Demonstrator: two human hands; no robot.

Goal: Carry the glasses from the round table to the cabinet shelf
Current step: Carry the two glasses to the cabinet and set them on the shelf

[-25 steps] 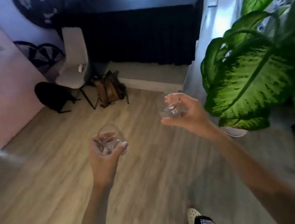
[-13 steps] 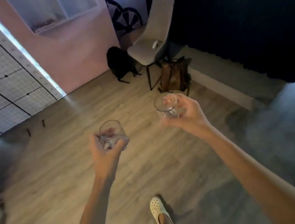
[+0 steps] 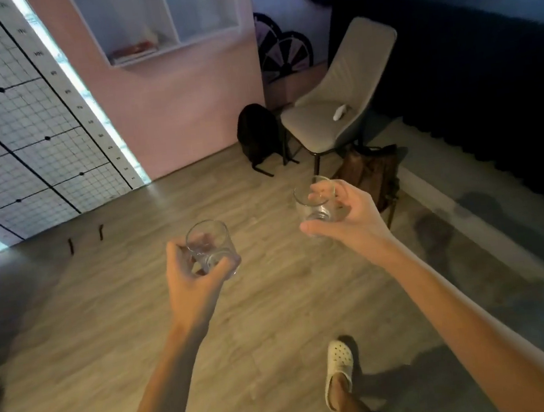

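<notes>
as view has swung left off plant, white wall shelf (image 3: 154, 19) now ahead; left hand (image 3: 191, 279) wraps one glass (image 3: 212, 248), right hand (image 3: 350, 217) wraps other glass (image 3: 314, 199); carry under way.

We have just one camera, worn on the head. It looks forward and down. Our left hand (image 3: 193, 284) and right hand (image 3: 349, 215) are close below it. The wood floor (image 3: 113, 312) lies under them, the chair (image 3: 337, 110) beyond.

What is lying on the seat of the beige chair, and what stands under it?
On the chair seat lies a small white object, too small to identify. A brown bag stands at its legs; its lower part is covered by the right hand.
</notes>
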